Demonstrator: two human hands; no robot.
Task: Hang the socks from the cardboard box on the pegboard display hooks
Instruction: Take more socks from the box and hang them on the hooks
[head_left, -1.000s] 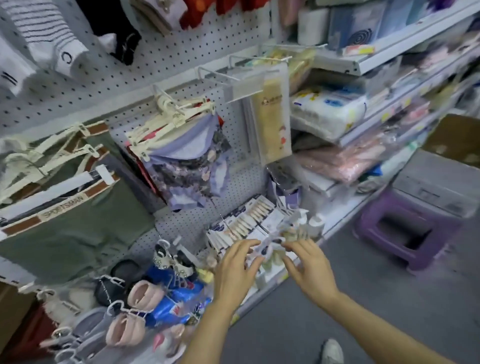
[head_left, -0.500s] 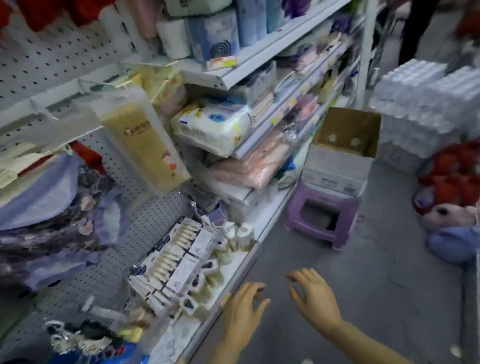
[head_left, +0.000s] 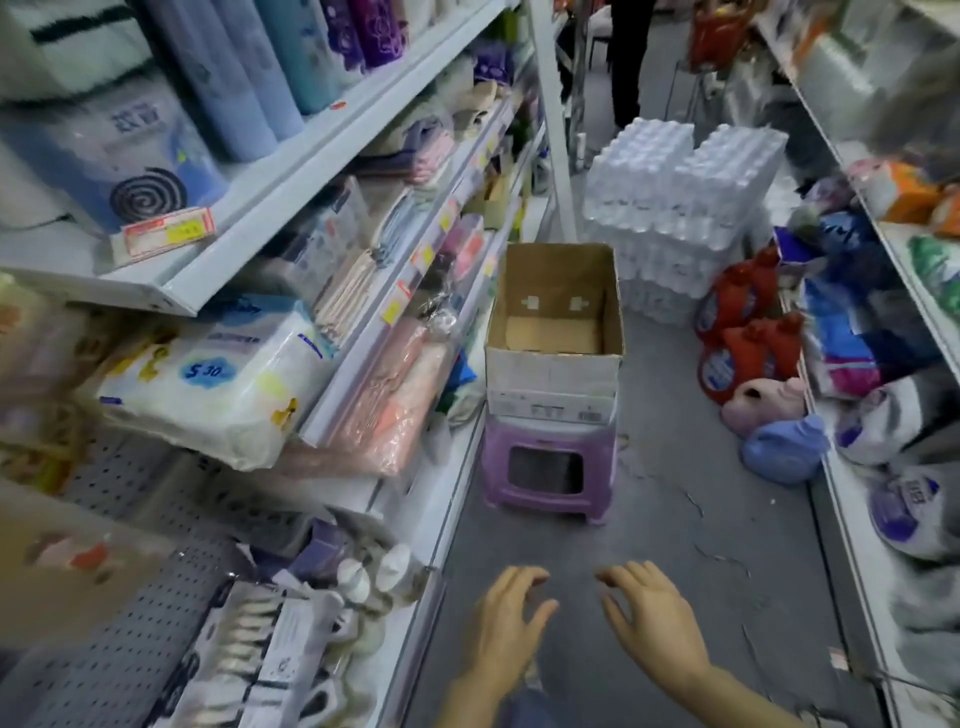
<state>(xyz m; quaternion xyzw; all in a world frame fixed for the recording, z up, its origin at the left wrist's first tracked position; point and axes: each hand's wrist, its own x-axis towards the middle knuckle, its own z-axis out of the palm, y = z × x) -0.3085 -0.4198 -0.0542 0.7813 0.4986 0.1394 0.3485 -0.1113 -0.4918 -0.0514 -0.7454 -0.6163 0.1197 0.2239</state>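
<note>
The open cardboard box stands on a purple plastic stool in the aisle ahead of me. Only its bare cardboard bottom shows inside; I see no socks in it. My left hand and my right hand hover side by side low in the view, fingers relaxed and spread, both holding nothing, well short of the box. The grey pegboard runs along the lower left, with packaged goods lying at its foot.
White shelves packed with tissue packs, towels and rolls line the left. Stacked water-bottle packs stand behind the box. Red detergent jugs and soft bundles crowd the floor at right. A person's legs are far down the aisle.
My view has swung right from the pegboard to the aisle and box. My hands let go of the white hangers they handled a second ago and now hover with nothing in them.
</note>
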